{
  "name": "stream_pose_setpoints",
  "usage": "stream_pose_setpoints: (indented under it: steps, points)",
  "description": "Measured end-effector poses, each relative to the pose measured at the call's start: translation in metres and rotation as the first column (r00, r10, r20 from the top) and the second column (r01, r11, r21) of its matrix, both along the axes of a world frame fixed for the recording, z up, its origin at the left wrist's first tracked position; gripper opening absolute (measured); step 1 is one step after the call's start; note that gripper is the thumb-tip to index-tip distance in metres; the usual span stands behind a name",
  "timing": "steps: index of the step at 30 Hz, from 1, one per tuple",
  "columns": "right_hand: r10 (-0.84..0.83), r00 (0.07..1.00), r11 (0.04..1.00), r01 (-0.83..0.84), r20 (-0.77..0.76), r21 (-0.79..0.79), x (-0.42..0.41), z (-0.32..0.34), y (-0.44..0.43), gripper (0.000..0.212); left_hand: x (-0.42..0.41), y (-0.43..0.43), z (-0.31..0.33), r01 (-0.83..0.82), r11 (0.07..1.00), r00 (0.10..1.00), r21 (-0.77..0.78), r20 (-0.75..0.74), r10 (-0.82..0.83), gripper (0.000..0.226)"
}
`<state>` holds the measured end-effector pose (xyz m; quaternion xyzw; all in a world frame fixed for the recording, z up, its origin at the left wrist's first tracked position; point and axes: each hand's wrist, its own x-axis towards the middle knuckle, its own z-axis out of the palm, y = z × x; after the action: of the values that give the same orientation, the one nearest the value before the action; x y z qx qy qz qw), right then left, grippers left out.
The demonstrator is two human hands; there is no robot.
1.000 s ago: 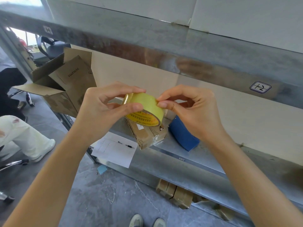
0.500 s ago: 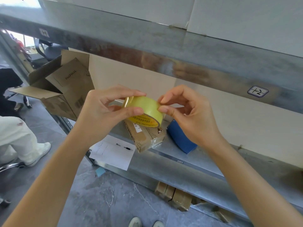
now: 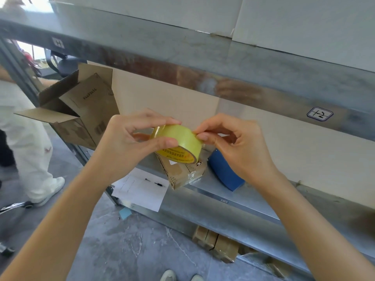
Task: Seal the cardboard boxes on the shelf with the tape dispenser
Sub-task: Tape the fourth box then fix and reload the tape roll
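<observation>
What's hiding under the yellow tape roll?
A small brown cardboard box on the grey metal shelf, below the yellow tape roll. The roll covers the box's far end.

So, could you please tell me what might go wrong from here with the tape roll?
1. The left hand holds the tape roll only between thumb and fingers in mid-air. A hard tug by the right hand could pull it loose onto the small box on the shelf.
2. No free tape end shows at the right fingertips, so it may lift as a torn sliver.
</observation>
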<state>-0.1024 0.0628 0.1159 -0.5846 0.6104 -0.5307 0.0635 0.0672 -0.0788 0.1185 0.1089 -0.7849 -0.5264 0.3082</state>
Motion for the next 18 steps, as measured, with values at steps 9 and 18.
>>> stream_pose_setpoints:
  steps: [9,18]
  points:
    - [-0.029,0.999,1.0,0.029,-0.014,0.007,0.002,-0.001,-0.006,0.019,0.0,0.002,-0.003,-0.039,0.999,0.999,-0.016,-0.022,0.039,0.029]
    - [-0.072,0.986,0.993,0.058,-0.153,-0.098,0.001,-0.011,-0.012,0.013,-0.003,0.002,-0.009,-0.076,0.995,0.994,0.068,-0.068,0.08,0.029]
